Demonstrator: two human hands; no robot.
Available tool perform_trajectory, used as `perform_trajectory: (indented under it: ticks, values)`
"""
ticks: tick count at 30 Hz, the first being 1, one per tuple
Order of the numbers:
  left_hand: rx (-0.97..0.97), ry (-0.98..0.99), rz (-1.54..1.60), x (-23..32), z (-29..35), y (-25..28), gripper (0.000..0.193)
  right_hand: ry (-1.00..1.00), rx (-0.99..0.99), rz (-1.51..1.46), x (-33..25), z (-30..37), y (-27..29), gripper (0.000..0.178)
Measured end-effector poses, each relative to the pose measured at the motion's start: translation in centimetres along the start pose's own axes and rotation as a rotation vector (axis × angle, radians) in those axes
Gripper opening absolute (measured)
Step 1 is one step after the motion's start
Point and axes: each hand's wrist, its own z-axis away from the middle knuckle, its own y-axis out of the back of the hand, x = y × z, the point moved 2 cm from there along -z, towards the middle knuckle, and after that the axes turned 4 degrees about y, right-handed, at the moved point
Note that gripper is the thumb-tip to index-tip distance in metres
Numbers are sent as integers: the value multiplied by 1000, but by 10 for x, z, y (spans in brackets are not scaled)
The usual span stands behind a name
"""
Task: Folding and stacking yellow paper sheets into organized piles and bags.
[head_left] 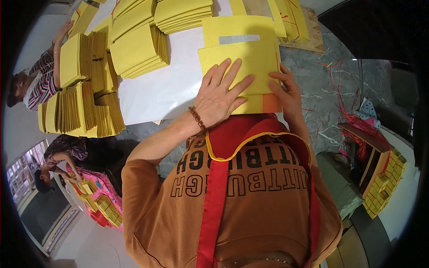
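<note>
Yellow paper sheets [259,53] lie in front of me at the near edge of the white table. A silver-grey patch [239,39] shows on the far sheet, behind the nearer sheet's top edge. An orange patch [271,103] sits at the near right corner. My left hand [221,91] rests flat on the upper sheet with its fingers spread. At the sheets' right edge, my right hand [288,89] grips with bent fingers; part of it is hidden by the angle.
Stacks of folded yellow paper [138,51] cover the white table [178,62] to the left. Another person's hand [66,30] touches stacks at far left. Lower left, a second person [67,156] handles yellow bundles. A bench with red strings [366,138] stands right.
</note>
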Motion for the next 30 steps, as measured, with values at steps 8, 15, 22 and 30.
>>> perform_trajectory:
  ticks: [8, 15, 22, 30]
  values:
    - [57, -22, -135, 5, -12, 11, 55, -60, 28, -231, 6, -6, 4, 20]
    - [256, -6, -415, 6, -19, 9, 45, -5, -28, -116, -13, -2, 2, 29]
    - [561, 54, 228, -79, 12, 104, 45, 36, 0, -257, -11, 3, 10, 49]
    - [427, 455, -421, -242, 76, 56, 57, -56, 23, -195, -5, 0, 4, 38]
